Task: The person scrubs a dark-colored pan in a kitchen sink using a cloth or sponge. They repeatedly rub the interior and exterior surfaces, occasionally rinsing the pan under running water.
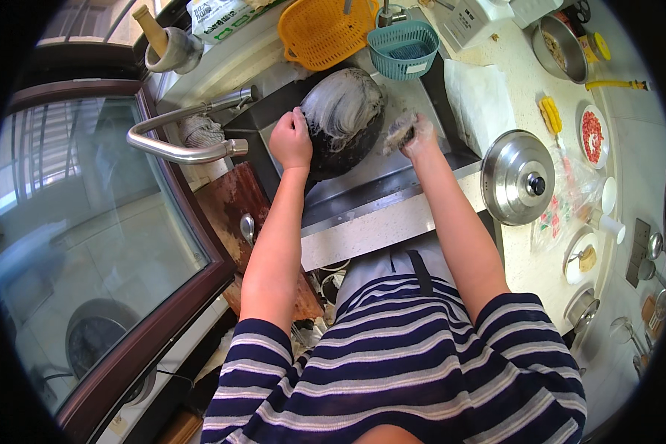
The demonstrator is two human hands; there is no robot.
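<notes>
A black wok (345,119) stands tilted in the metal sink (366,186), its rounded outer face smeared with whitish suds. My left hand (291,140) is closed at the wok's left edge and holds it; whether it grips a handle or the rim is hidden by the fingers. To the right of the wok, apart from it, my right hand (423,136) holds a foamy scrubbing pad (400,134). Foam also coats the fingers of that hand.
A steel faucet (185,152) juts in from the left beside an open window sash (183,211). Behind the sink sit an orange basket (327,33) and a teal basket (404,69). A steel lid (513,183) lies right; a wooden board (230,211) with a spoon (247,226) lies left.
</notes>
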